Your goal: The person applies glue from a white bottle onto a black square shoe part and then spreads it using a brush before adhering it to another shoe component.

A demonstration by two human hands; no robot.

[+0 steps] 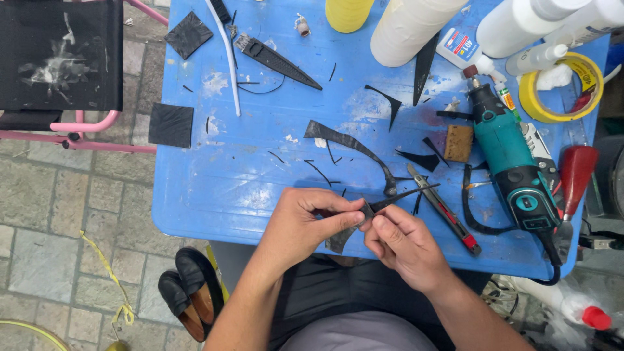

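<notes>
Black leather strip (383,203), thin and pointed, held at the near edge of the blue table (214,188), its tip pointing right and far. Left hand (305,224) pinches the strip's near end between thumb and fingers; a broader dark piece (339,240) hangs just below that grip. Right hand (400,244) curled, fingertips meeting the left hand's at the strip; whether it grips the strip itself, cannot tell. Utility knife (445,209) with red end lies just right of the hands. Teal rotary tool (513,169) farther right, cord trailing off the near edge. Curved black offcut (351,146) lies beyond the hands; smaller scraps scattered about. Yellow tape roll (562,88) at far right. Black shoes (188,292) on the paving, near left.
</notes>
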